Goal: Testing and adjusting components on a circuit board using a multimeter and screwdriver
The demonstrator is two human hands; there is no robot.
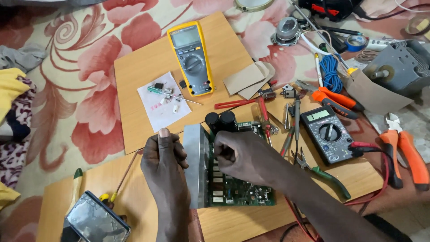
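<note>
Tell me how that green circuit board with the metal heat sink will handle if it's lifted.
The circuit board is probably stiff. The metal heat sink along its left edge likely makes it heavy on that side, so it may tip. Its black capacitors stand tall and look knockable.

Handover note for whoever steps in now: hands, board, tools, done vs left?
Left hand: closed, thumb up, beside the metal heatsink at the board's left edge.
Right hand: fist over the green circuit board, which lies flat on a wooden panel.
Yellow multimeter and black multimeter lie untouched.
Done or left: cannot tell; fingers hide the work spot.
</note>
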